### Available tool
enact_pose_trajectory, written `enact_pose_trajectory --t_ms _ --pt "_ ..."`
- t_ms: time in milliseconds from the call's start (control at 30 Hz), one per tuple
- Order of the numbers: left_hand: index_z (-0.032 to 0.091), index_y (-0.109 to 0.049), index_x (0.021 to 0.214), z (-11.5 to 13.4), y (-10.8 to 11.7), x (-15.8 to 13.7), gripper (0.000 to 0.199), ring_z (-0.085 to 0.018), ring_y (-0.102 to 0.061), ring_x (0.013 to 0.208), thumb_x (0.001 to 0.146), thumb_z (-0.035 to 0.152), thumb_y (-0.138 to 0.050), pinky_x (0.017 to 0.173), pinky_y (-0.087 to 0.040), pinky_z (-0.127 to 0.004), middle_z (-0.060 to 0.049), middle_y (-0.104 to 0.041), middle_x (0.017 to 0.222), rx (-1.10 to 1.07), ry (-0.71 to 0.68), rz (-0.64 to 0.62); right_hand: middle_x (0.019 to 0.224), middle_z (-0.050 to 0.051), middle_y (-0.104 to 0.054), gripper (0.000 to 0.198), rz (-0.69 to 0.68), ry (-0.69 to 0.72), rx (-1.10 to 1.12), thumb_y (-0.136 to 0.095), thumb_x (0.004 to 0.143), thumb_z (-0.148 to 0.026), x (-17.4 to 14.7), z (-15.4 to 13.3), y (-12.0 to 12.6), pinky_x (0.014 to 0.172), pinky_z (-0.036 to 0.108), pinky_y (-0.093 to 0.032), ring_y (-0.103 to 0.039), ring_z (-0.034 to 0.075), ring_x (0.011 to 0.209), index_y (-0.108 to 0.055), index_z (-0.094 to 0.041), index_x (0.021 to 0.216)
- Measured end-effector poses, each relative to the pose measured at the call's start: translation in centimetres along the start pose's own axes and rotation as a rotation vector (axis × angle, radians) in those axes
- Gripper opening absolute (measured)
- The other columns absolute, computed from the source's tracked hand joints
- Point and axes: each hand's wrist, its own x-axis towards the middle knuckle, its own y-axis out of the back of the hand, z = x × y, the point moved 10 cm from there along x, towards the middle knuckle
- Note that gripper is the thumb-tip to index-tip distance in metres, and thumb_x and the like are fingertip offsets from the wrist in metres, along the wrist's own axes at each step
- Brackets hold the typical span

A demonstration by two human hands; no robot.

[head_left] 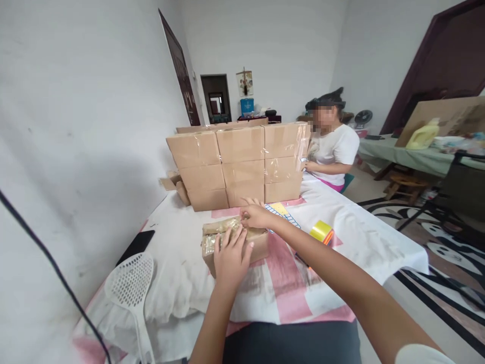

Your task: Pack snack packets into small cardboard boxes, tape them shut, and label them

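A small cardboard box (259, 246) lies on the cloth in front of me, with shiny clear tape (209, 243) wrinkled over its top and left end. My left hand (233, 253) rests on the near side and top of this box, fingers stretched out and apart. At the box's far top edge, my right hand (255, 215) has its fingers bent and pressed together; what they pinch, if anything, is hidden. To the right of the box, a tape dispenser (321, 231) with a yellow roll and orange parts lies on the cloth.
Stacked taped cardboard boxes (242, 174) form a wall behind the small box. A white fly swatter (132, 283) and a black phone-like slab (136, 246) lie at left. A person (329, 146) sits at the far right, one hand by the stack. A black cable (53, 268) hangs at left.
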Motion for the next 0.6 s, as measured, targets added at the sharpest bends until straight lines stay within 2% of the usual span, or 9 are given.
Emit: enact_pose_trajectory --t_ms 67,133,200,300,367,433,600 --pt "0.030 -0.064 0.135 0.0 -0.3 -0.3 0.039 -0.032 -0.052 0.139 0.101 0.040 -0.050 0.118 -0.024 -0.057 -0.003 -0.063 0.143 -0.008 0.021 0.021 0.167 0.016 -0.028 0.054 0.096 -0.062 -0.113 -0.076 0.077 -0.019 0.1 1.5 1.6 0.114 0.062 -0.025 -0.031 0.042 0.146 -0.065 -0.021 0.129" --pt "0.030 -0.064 0.134 -0.1 -0.3 -0.4 0.038 -0.031 -0.054 0.136 0.100 0.039 -0.052 0.117 -0.024 -0.055 -0.003 -0.066 0.141 -0.004 0.029 0.040 0.168 0.016 -0.024 0.057 0.197 -0.177 -0.256 -0.065 0.088 -0.017 0.2 4.2 4.2 0.116 0.057 -0.026 -0.029 0.038 0.148 -0.052 -0.021 0.144" --pt "0.030 -0.064 0.134 -0.1 -0.2 -0.4 0.038 -0.031 -0.056 0.134 0.099 0.038 -0.053 0.116 -0.024 -0.054 -0.003 -0.066 0.140 0.011 0.023 0.057 0.161 0.018 -0.037 0.048 0.215 -0.316 -0.342 -0.057 0.095 -0.018 0.3 8.0 6.3 0.114 0.053 -0.033 -0.038 0.036 0.143 -0.054 -0.019 0.143" --pt "0.030 -0.063 0.135 0.0 0.0 -0.4 0.038 -0.030 -0.057 0.132 0.099 0.036 -0.053 0.116 -0.025 -0.052 -0.002 -0.067 0.140 0.032 0.000 0.086 0.142 0.019 -0.056 0.033 0.107 -0.500 -0.337 -0.060 0.098 -0.026 -0.4 14.5 7.3 0.107 0.053 -0.044 -0.054 0.035 0.130 -0.064 -0.015 0.129" --pt "0.030 -0.063 0.135 0.1 0.1 -0.4 0.039 -0.030 -0.058 0.132 0.098 0.036 -0.053 0.116 -0.025 -0.051 -0.002 -0.067 0.140 0.036 -0.010 0.105 0.134 0.013 -0.062 0.031 0.009 -0.581 -0.326 -0.064 0.099 -0.032 -1.2 17.9 6.6 0.102 0.052 -0.051 -0.061 0.030 0.120 -0.065 -0.016 0.125" --pt "0.030 -0.063 0.135 0.1 0.1 -0.4 0.039 -0.031 -0.058 0.132 0.098 0.036 -0.054 0.115 -0.025 -0.051 -0.003 -0.067 0.139 0.031 -0.013 0.118 0.130 0.010 -0.064 0.034 -0.095 -0.624 -0.303 -0.066 0.099 -0.036 -2.2 20.2 4.8 0.096 0.048 -0.056 -0.065 0.025 0.113 -0.063 -0.017 0.127" --pt "0.030 -0.063 0.136 0.2 0.0 -0.5 0.040 -0.031 -0.058 0.131 0.097 0.036 -0.055 0.114 -0.025 -0.050 -0.003 -0.067 0.139 0.041 -0.015 0.127 0.126 0.010 -0.065 0.034 -0.309 -0.676 -0.223 -0.066 0.099 -0.035 -4.0 22.4 -1.0 0.090 0.044 -0.059 -0.068 0.024 0.107 -0.063 -0.016 0.127"
